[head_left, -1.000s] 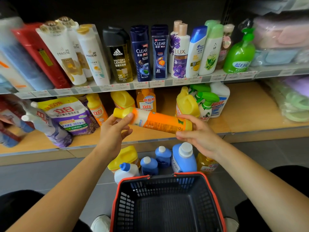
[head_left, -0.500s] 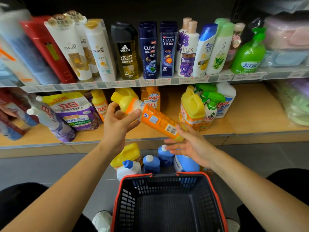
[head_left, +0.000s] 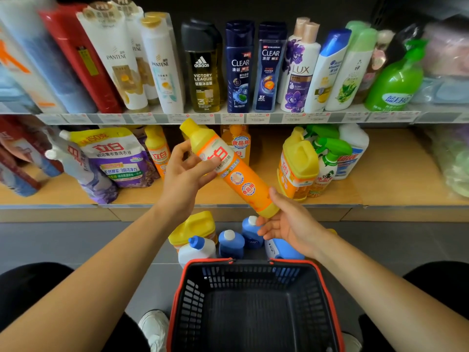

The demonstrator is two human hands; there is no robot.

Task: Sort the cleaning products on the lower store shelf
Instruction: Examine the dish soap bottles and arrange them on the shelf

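An orange dish-soap bottle (head_left: pixel 236 174) with a yellow cap is tilted in front of the lower shelf (head_left: pixel 380 184), cap up and to the left. My left hand (head_left: pixel 185 174) grips its upper part, thumb and fingers curled round it. My right hand (head_left: pixel 286 224) cups its yellow base from below, palm up. On the lower shelf stand a similar orange bottle (head_left: pixel 158 151), another behind (head_left: pixel 237 143), a yellow jug (head_left: pixel 297 163), a green spray bottle (head_left: pixel 327 161) and purple refill pouches (head_left: pixel 116 158).
A black basket with red rim (head_left: pixel 327 295) sits on the floor before me. Beyond it on the floor stand blue bottles (head_left: pixel 231 243), a white bottle (head_left: pixel 196 250) and a yellow jug (head_left: pixel 193 226). The upper shelf holds shampoo bottles (head_left: pixel 239 67).
The orange bottle turned from lying level to steeply tilted, cap rising toward the left. My right hand slid from gripping its end to cupping the base from below.
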